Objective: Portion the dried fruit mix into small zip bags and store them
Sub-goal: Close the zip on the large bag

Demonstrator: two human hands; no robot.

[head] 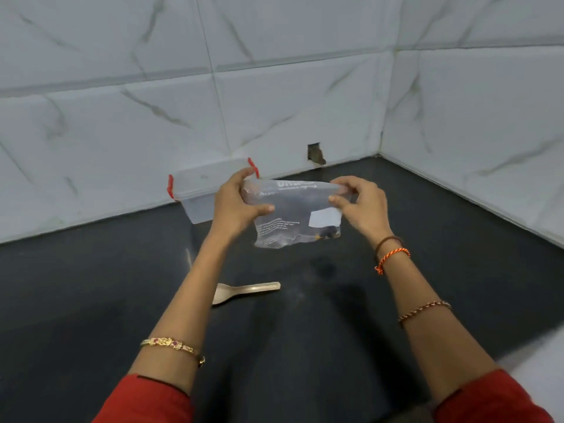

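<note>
Head view: both hands (235,203) (360,206) pinch zip bag (293,215), print unreadable.

Both arms extend forward from red sleeves, forearms bare and converging toward the centre of the view. The left hand (236,203) is raised with its back toward the camera; its thumb points right and its fingers curl over the upper left edge of the zip bag (293,215), pinching it. The right hand (361,203) is at the same height, thumb and fingers pinching the upper right edge. The left forearm carries a gold bracelet near the sleeve. The right wrist carries orange and brown threads, with a beaded bracelet further up the forearm.
</note>
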